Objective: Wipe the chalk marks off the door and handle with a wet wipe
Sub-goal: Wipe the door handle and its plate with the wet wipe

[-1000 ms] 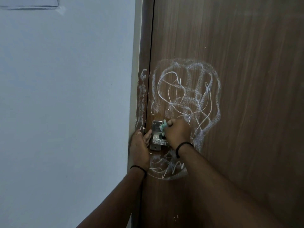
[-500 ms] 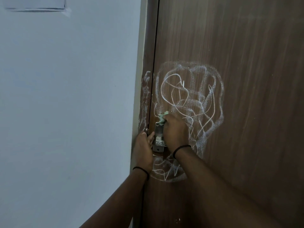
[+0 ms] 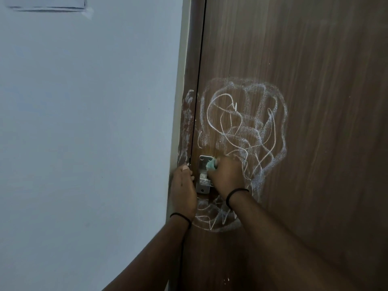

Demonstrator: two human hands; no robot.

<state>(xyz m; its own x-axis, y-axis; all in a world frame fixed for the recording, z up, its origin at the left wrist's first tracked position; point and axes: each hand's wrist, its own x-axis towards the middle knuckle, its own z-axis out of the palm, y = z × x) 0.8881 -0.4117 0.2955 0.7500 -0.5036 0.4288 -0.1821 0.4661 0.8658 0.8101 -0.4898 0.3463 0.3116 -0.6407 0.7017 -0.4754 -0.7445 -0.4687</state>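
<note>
A brown wooden door carries white chalk scribbles above its metal handle plate and more chalk loops below it. My right hand is closed on a crumpled pale green wet wipe and presses it against the upper part of the plate. The handle itself is hidden behind that hand. My left hand rests against the door frame edge beside the plate, fingers wrapped on the edge.
The brown door frame strip left of the door gap has smeared chalk on it. A pale blue-white wall fills the left side. A framed outline sits at the wall's top left.
My right hand with the wipe rose to just above the handle plate, then came back down onto the plate's upper part. My left hand has stayed on the frame edge.
</note>
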